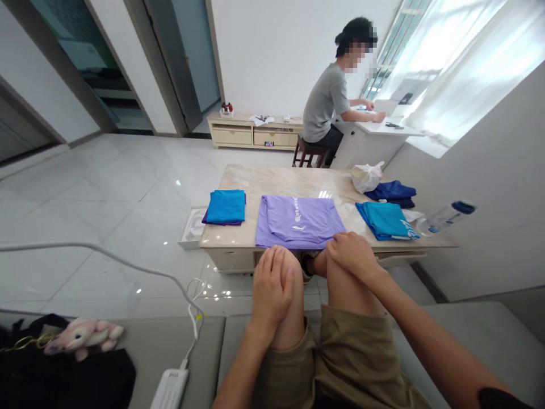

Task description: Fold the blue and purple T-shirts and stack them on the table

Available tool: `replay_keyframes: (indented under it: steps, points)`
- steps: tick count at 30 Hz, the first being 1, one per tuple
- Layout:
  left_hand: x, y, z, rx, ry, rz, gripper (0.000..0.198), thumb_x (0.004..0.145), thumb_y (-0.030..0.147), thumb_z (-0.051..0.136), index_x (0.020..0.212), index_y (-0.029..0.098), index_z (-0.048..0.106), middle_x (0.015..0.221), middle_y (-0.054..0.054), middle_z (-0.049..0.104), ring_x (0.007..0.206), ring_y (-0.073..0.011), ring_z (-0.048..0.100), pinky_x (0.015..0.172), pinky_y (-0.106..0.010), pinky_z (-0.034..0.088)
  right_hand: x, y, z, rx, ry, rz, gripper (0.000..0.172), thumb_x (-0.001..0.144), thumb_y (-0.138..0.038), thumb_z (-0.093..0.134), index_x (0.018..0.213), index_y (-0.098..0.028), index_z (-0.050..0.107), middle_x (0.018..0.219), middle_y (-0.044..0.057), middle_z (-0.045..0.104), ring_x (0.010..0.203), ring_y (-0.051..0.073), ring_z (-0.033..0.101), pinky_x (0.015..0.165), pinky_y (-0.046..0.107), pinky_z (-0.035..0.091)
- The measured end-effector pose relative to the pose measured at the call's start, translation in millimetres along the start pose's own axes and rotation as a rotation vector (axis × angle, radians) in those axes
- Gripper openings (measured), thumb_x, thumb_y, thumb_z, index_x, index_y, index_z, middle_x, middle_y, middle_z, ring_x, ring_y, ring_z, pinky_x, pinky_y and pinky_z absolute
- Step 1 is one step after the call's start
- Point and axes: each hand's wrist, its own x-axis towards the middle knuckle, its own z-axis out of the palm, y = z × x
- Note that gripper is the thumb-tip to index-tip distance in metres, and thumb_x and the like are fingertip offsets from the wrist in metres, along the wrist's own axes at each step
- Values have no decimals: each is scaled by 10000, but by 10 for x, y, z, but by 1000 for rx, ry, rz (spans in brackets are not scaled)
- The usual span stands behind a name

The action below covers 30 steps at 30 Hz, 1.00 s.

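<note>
My left hand [272, 287] lies over my left knee with nothing in it, its fingers stretched out. On the other knee rests my right hand [351, 253], also laid flat and holding nothing. Just beyond my knees, a partly folded purple shirt [313, 218] with white print lies on the low table [281, 180]. To its left is a folded blue cloth [226, 206] on top of a dark purple one. A folded teal shirt [385, 220] with white lettering sits to its right.
A clear water bottle [445, 218], dark blue clothes [392, 192] and a white plastic bag [367, 177] are at the table's right. A person [327, 99] sits at a desk by the window. A power strip [170, 389] and plush toy [87, 336] lie on the sofa.
</note>
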Motion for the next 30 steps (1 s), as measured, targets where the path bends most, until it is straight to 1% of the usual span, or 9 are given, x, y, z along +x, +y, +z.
replay_keyframes:
  steps: [4, 9, 11, 14, 17, 20, 23, 26, 30]
  points:
    - [-22, -87, -24, 9, 13, -1, 521, 1113, 284, 498, 1624, 187, 538, 1654, -158, 585, 1562, -302, 524, 1282, -534, 472, 337, -39, -74, -29, -131, -55, 486, 1107, -378, 484, 1173, -50, 836, 1160, 280, 810, 1115, 354, 782, 947, 375, 546]
    - [-37, -105, -40, 39, 3, -35, 518, 1122, 277, 459, 1631, 202, 518, 1664, -146, 569, 1569, -296, 510, 1293, -538, 458, 1109, -314, -199, 184, -600, -340, 487, 1092, -456, 536, 1114, -100, 867, 941, 149, 858, 925, 291, 812, 904, 346, 582]
    - [-33, -75, -31, 90, -3, -45, 524, 1118, 280, 459, 1635, 206, 509, 1667, -148, 561, 1573, -311, 501, 1284, -553, 461, 1410, -456, -231, 244, -588, -400, 486, 1093, -460, 550, 1228, -97, 844, 971, 133, 864, 980, 286, 811, 942, 337, 578]
    - [-7, -16, -10, 169, -13, -41, 532, 1108, 267, 465, 1636, 215, 501, 1652, -149, 571, 1559, -316, 511, 1266, -550, 477, 1746, -599, -209, 315, -450, -436, 517, 1121, -444, 514, 1448, -117, 746, 1230, 146, 842, 1242, 290, 758, 1090, 333, 524]
    - [41, 48, 9, 241, -13, -15, 520, 1097, 261, 478, 1614, 210, 514, 1616, -153, 593, 1511, -313, 552, 1234, -527, 504, 1938, -532, -69, 340, -390, -435, 531, 1114, -426, 556, 1519, -112, 694, 1484, 189, 725, 1402, 302, 675, 1159, 339, 484]
    - [88, 100, 34, 307, -21, 41, 509, 1079, 265, 498, 1585, 220, 537, 1586, -144, 612, 1473, -317, 575, 1204, -509, 514, 2065, -144, 149, 321, -414, -391, 548, 1125, -401, 529, 1514, -42, 669, 1545, 216, 672, 1404, 263, 670, 1155, 322, 465]
    - [148, 137, 79, 374, -44, 110, 520, 1060, 259, 509, 1577, 221, 549, 1583, -142, 618, 1462, -331, 573, 1197, -510, 489, 2163, 504, 364, 308, -405, -279, 550, 1121, -387, 540, 1510, -16, 657, 1544, 237, 664, 1410, 270, 665, 1162, 342, 458]
    - [295, 231, 155, 474, -112, 191, 450, 1041, 218, 512, 1470, 237, 648, 1500, -139, 682, 1411, -346, 601, 1182, -526, 471, 2160, 1192, 599, 333, -340, -137, 520, 1108, -361, 588, 1534, -71, 658, 1555, 244, 656, 1432, 299, 654, 1174, 350, 467]
    - [760, 573, 444, 554, -472, 240, 354, 981, 90, 530, 1220, 233, 750, 1169, -134, 779, 1129, -342, 715, 1023, -510, 552, 1960, 1853, 995, 398, -270, 28, 499, 1124, -320, 519, 1518, -54, 669, 1460, 257, 718, 1351, 297, 707, 1110, 336, 497]
